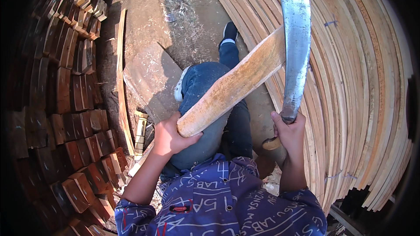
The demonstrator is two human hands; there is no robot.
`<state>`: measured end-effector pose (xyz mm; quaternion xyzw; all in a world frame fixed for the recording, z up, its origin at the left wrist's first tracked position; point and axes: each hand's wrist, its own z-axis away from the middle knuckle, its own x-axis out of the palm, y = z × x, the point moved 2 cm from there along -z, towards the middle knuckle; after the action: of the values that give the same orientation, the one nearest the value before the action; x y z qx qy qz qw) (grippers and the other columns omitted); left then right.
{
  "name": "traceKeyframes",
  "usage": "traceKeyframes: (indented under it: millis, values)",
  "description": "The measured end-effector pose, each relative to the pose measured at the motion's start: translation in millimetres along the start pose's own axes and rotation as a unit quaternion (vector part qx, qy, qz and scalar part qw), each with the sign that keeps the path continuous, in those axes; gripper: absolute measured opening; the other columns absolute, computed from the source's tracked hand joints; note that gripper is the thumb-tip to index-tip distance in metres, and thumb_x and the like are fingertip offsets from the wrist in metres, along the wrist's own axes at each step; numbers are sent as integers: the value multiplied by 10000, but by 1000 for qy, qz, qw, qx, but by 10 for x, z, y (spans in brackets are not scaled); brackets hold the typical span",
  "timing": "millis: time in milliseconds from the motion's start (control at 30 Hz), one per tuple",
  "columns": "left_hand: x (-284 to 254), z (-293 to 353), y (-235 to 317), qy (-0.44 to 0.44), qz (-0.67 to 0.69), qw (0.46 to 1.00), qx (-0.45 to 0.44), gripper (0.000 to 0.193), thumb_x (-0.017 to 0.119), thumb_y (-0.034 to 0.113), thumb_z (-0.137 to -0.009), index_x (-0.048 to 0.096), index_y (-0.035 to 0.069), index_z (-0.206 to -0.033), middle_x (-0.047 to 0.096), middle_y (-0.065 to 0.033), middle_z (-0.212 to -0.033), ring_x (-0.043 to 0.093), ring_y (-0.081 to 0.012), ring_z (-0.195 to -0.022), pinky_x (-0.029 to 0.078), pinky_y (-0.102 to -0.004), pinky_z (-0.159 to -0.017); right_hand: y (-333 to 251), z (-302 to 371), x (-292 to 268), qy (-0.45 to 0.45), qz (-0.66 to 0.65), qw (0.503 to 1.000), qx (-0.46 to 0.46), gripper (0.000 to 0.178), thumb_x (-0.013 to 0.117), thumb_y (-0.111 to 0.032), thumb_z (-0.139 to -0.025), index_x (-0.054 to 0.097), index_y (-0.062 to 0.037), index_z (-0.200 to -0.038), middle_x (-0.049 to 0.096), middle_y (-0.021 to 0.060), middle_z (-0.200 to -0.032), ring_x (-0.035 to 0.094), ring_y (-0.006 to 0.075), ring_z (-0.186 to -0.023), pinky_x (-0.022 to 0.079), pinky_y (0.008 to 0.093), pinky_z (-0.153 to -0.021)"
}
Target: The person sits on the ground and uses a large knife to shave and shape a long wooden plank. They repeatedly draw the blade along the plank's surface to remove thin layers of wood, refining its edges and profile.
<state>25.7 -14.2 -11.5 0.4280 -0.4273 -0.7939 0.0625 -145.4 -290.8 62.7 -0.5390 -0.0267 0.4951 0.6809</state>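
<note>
My left hand (167, 136) is closed round the near, rounded end of a long, flat piece of wood (234, 83). The piece has a rough tan face and paler edges, and it slants up to the right above my knee. In my right hand (289, 133) is a machete (297, 48), gripped by its handle, whose wooden butt shows below the fist. Its broad, worn steel blade points away from me and upward. The far end of the wood passes behind the blade; whether the two touch, I cannot tell.
Stacked wooden blocks (70, 144) fill the left side. Long pale slats (350, 87) lie in a large curved pile on the right. A thin wood strip (121, 83) and a flat board (151, 76) rest on the dirt, with shavings (186, 8) farther off.
</note>
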Motion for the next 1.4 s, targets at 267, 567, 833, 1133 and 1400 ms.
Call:
traceKeyframes:
  millis: [267,567,833,1133,1400]
  values:
    - [31,-19,-19,18,11,999,30,573,819,490,-583,612,11,-818,668,-219,-736,690,-377,-723,543,-432,-653,16,105,70,-19,53,998,-38,258,773,-162,-827,679,35,-965,698,99,-759,640,125,-690,500,290,-650]
    - [9,-16,19,15,-22,999,21,562,816,491,-588,612,26,-830,673,-212,-741,689,-376,-720,542,-439,-650,22,146,119,-35,110,992,-52,222,775,-102,-818,683,39,-962,706,96,-765,655,124,-695,502,277,-642]
    - [38,-16,-7,16,-6,1000,16,565,814,489,-591,615,21,-837,673,-216,-740,692,-378,-727,547,-437,-651,61,100,87,-17,59,998,0,245,779,-131,-825,685,48,-964,703,85,-767,634,108,-698,491,278,-631]
    - [33,3,-22,27,-11,999,20,571,814,498,-590,617,24,-840,676,-214,-740,695,-372,-721,550,-437,-654,-45,77,5,3,13,999,-38,246,767,-148,-831,690,22,-992,677,96,-708,583,115,-589,474,297,-569]
    - [22,-9,-13,18,-14,1000,21,563,814,499,-590,603,31,-821,671,-215,-731,690,-377,-713,541,-444,-637,50,214,200,-56,125,988,-71,264,774,-195,-830,690,20,-960,625,74,-604,575,97,-552,455,281,-535]
